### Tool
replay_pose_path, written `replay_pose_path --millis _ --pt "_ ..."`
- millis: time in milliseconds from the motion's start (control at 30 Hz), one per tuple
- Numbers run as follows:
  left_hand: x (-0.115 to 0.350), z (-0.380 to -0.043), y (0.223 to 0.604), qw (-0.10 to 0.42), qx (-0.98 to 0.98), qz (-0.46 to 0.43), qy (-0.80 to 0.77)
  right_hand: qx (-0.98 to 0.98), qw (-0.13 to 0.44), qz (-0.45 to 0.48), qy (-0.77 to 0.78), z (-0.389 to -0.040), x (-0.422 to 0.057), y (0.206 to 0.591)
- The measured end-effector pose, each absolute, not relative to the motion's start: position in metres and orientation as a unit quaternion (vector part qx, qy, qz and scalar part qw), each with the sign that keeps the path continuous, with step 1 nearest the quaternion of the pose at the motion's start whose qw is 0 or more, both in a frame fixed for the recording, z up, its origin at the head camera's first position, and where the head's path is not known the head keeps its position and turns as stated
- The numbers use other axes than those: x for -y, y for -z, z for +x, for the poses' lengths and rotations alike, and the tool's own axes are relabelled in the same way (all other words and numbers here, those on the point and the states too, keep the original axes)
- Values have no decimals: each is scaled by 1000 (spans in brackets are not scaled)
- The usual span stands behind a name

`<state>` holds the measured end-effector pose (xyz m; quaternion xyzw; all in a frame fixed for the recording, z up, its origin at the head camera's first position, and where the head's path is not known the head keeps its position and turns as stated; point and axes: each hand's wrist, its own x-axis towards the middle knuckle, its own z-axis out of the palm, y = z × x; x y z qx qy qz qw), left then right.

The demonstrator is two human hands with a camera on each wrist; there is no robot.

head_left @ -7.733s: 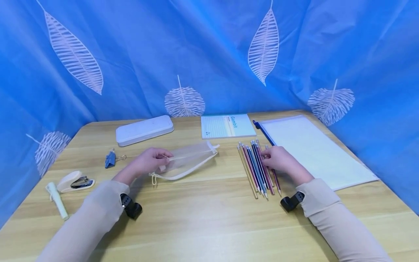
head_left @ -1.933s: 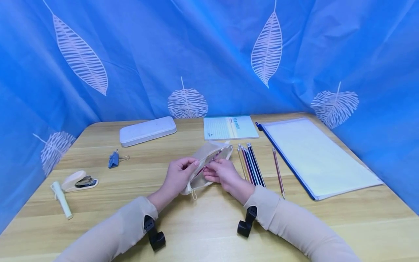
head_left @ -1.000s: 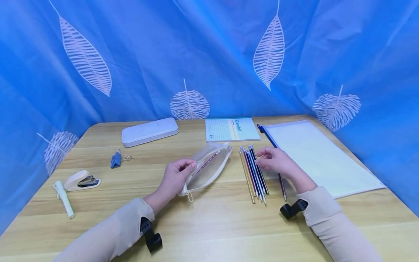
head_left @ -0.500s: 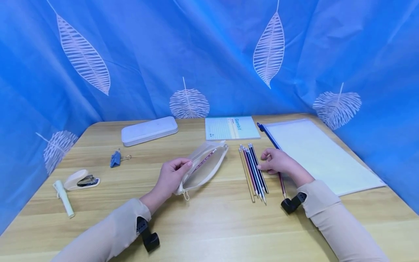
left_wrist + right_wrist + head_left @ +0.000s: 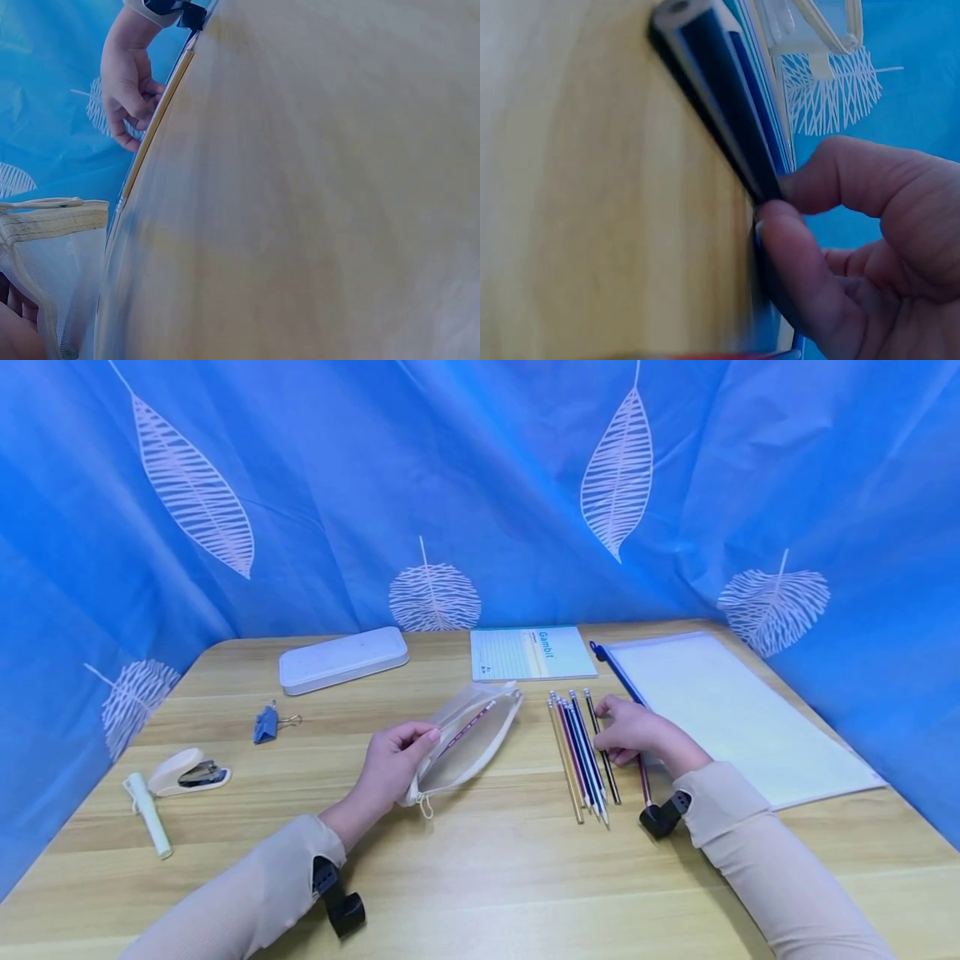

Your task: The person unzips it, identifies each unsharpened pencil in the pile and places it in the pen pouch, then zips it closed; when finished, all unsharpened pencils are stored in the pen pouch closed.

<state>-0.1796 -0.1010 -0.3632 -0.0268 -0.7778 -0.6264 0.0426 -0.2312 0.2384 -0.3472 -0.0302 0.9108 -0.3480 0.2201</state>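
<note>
Pinching a dark striped pencil (image 5: 727, 97) between thumb and forefinger, the right hand (image 5: 633, 731) is keeping a narrow grip, right of centre in the head view. The left hand (image 5: 393, 764) is gripping the near end of a pale mesh pouch (image 5: 474, 755) in the centre of the frame, fingers and thumb closing on its rim.

A notebook (image 5: 532, 653) at upper centre is showing the word "Gambit" printed sideways; its finer print is looking too small to read.

The wooden table (image 5: 487, 877) is meeting a blue leaf-printed cloth (image 5: 495, 485) along its back edge, and its bare surface is spreading across the lower centre between the two sleeves. A clear folder (image 5: 735, 718) with a blue edge strip is lying near the right table edge, while a pale green tube (image 5: 147, 814) and a white stapler (image 5: 187, 773) are lying toward the left one. A blue binder clip (image 5: 265, 725) is sitting above them, at centre left.

The pouch is gaping toward the right of the frame, with a maroon patterned pencil (image 5: 468, 727) lying inside. A flat white case (image 5: 343, 660) at upper left is lying closed, its inside hidden. Between the pouch and the right hand, a pencil bundle (image 5: 577, 752) is lying on the wood, a gold one on its left side; the pinched pencil is standing just apart from it. Another maroon pencil (image 5: 644, 781) is showing partly below the right hand.
</note>
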Motion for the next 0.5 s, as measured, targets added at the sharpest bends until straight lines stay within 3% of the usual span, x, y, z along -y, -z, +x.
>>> replay_pose_path --millis 233,500 --pt "101 -180 364 43 773 -26 632 -934 196 -19 297 -231 -234 343" --pt "101 -179 363 44 770 -24 636 -881 206 18 426 -229 -245 352"
